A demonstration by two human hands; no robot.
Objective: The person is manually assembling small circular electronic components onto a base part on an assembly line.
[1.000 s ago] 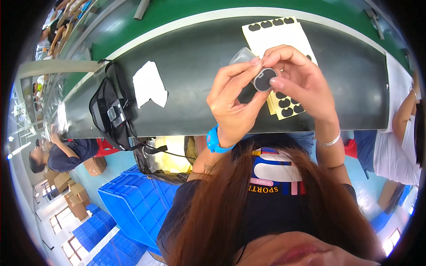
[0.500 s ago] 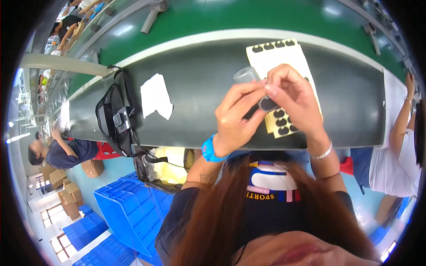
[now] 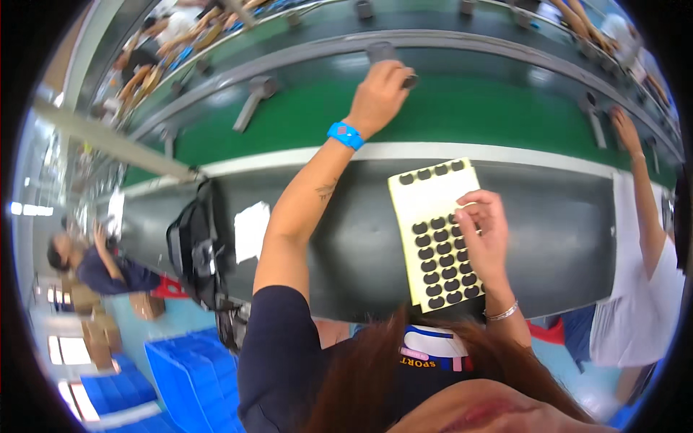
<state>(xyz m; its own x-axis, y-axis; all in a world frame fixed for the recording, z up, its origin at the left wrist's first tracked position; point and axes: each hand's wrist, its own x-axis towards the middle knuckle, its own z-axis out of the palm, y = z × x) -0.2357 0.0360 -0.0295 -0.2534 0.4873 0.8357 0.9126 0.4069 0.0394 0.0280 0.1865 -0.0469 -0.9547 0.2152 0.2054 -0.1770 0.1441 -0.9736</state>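
My left hand (image 3: 378, 95) is stretched far out over the green belt. Its fingers are wrapped round a clear cylinder (image 3: 381, 52) with a dark end (image 3: 409, 81); the middle of it is hidden by the fingers. On the dark bench lies a pale yellow sheet of black rounded stickers (image 3: 439, 252), with a bare band across its upper part. Above the right side of this sheet is my right hand (image 3: 487, 234), fingers loosely bent and thumb a little apart from the forefinger. Nothing shows between them.
A black bag (image 3: 196, 245) and a white paper (image 3: 251, 229) lie at the left of the bench. The green belt (image 3: 462, 108) runs beyond a white edge, with a metal rail behind. Blue crates (image 3: 191, 375) stand lower left. Other people work at both sides.
My hands were together over the sheet with the cylinder. The left has carried it forward over the belt, while the right has let go and stays by the sheet. The view has shifted.
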